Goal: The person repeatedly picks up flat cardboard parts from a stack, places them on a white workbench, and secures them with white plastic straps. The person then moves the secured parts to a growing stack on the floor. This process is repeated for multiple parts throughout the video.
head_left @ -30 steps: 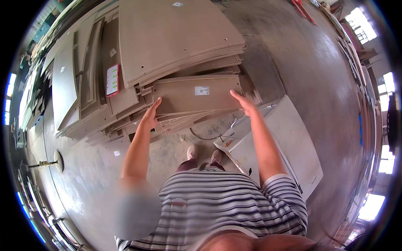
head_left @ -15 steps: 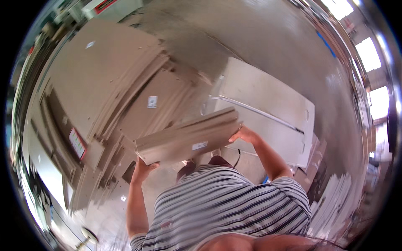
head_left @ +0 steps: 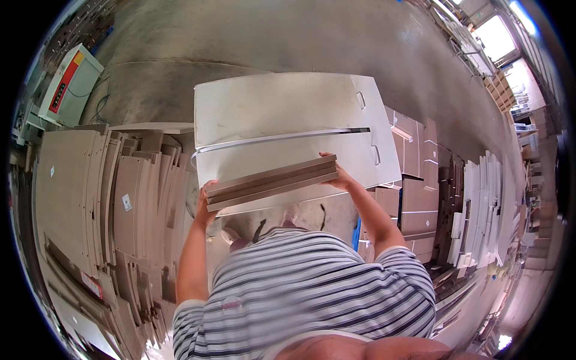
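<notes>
Between my two hands I carry a short stack of long, narrow brown boards (head_left: 273,182). My left hand (head_left: 206,204) is closed round their left end, and my right hand (head_left: 339,174) grips the right end, which sits a little farther from me. The boards are over the near part of a white machine table (head_left: 282,102); I cannot tell whether they touch it. A slot (head_left: 288,138) runs across the tabletop, with a pale strap (head_left: 194,158) looping at its left end. Two small handles are at the right.
Stacks of brown panels (head_left: 69,192) lean at my left. Strapped brown packages (head_left: 418,207) and white strips (head_left: 479,207) stand at the right. A white and red box-shaped machine (head_left: 71,87) is at the far left, with a cable on the floor beside it.
My view has turned right, so the white table is now in front of me, not off to the right. The boards have come over it and tipped, showing their long edges. Both hands keep hold.
</notes>
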`<action>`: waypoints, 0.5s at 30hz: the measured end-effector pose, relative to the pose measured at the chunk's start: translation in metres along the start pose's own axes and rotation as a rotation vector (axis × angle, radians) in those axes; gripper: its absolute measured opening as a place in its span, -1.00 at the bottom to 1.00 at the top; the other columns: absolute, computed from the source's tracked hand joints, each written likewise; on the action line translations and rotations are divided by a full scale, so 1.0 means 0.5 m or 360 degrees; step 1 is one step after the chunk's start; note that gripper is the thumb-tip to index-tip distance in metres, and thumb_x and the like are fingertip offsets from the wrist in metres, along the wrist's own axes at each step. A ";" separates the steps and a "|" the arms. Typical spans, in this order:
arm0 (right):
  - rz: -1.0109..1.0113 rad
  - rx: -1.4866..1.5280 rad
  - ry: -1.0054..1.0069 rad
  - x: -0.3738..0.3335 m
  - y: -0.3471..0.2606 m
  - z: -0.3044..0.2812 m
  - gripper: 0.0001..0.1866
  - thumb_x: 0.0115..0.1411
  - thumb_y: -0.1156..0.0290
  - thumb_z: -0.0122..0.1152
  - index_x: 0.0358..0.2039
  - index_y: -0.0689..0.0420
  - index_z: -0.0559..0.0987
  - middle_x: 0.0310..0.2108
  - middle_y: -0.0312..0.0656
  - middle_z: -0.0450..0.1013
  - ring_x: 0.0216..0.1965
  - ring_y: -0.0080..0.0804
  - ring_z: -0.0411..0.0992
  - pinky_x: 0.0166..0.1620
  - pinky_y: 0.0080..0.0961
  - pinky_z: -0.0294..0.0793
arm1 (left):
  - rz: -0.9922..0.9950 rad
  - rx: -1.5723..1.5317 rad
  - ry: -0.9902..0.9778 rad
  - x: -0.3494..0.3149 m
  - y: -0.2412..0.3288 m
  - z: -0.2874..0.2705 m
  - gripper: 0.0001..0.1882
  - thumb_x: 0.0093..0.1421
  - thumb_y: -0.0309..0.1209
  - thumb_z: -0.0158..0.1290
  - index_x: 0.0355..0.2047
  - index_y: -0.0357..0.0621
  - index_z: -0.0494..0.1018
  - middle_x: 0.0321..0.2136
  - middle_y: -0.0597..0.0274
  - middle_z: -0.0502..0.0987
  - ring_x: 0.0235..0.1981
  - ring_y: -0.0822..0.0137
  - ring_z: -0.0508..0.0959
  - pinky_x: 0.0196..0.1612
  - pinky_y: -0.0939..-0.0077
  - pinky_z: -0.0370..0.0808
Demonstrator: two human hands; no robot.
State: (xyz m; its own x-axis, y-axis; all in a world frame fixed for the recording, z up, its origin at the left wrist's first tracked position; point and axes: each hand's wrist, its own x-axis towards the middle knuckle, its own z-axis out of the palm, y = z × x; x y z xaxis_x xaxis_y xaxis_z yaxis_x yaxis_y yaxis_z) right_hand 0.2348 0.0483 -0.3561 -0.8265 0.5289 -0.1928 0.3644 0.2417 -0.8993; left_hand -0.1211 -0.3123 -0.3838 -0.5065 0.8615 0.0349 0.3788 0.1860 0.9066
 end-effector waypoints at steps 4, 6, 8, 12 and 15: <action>-0.0251 -0.0186 0.0035 -0.032 -0.133 -0.064 0.16 -0.27 0.22 0.59 0.31 0.07 0.07 0.33 -0.05 -0.05 0.35 -0.10 -0.05 0.35 -0.24 -0.03 | -0.0099 -0.0123 -0.0001 -0.001 0.006 0.019 -0.17 -0.30 -0.37 0.43 0.05 -0.07 0.32 0.04 0.19 0.37 0.07 0.17 0.37 0.15 0.33 0.31; -0.0487 -0.0680 -0.0033 -0.040 -0.249 -0.096 0.18 -0.26 0.10 0.56 0.32 0.09 0.05 0.33 0.02 -0.06 0.37 -0.04 -0.11 0.37 -0.16 -0.11 | -0.0171 0.0015 -0.0112 0.021 0.047 0.015 -0.13 -0.35 -0.43 0.45 0.05 -0.09 0.32 -0.01 0.22 0.41 0.04 0.23 0.39 0.13 0.36 0.34; -0.0657 -0.1320 -0.0294 -0.026 -0.352 -0.056 0.19 -0.25 -0.01 0.52 0.31 0.12 0.05 0.33 0.09 -0.08 0.39 -0.01 -0.17 0.38 -0.10 -0.19 | -0.0268 -0.0006 -0.0126 0.021 0.056 0.011 -0.13 -0.35 -0.43 0.46 0.05 -0.09 0.32 -0.02 0.23 0.42 0.03 0.23 0.40 0.12 0.36 0.34; -0.0598 -0.1397 -0.0613 0.090 -0.322 0.080 -0.01 -0.22 0.16 0.43 0.22 0.18 0.19 0.00 0.04 0.37 0.09 0.01 0.32 0.10 -0.13 0.30 | -0.0254 -0.0053 -0.0209 0.050 0.047 0.013 -0.16 -0.29 -0.40 0.45 0.05 -0.13 0.32 -0.01 0.20 0.43 0.08 0.22 0.38 0.14 0.34 0.33; -0.0611 -0.1241 -0.0544 0.133 -0.318 0.061 -0.10 -0.29 0.28 0.41 0.14 0.18 0.29 -0.20 -0.03 0.46 -0.13 -0.04 0.44 -0.10 -0.16 0.39 | -0.1135 -0.0372 -0.0766 0.086 0.014 -0.022 -0.13 -0.22 -0.32 0.45 0.11 -0.17 0.27 0.09 0.13 0.36 0.16 0.21 0.32 0.19 0.31 0.29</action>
State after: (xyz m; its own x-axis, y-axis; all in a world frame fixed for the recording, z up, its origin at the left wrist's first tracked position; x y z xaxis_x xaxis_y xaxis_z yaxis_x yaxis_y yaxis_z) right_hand 0.1086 0.0202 -0.2379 -0.9862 0.0613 -0.1536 0.1228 0.8936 -0.4317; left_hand -0.1489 -0.2794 -0.3713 -0.1609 0.6927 -0.7031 -0.0965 0.6979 0.7097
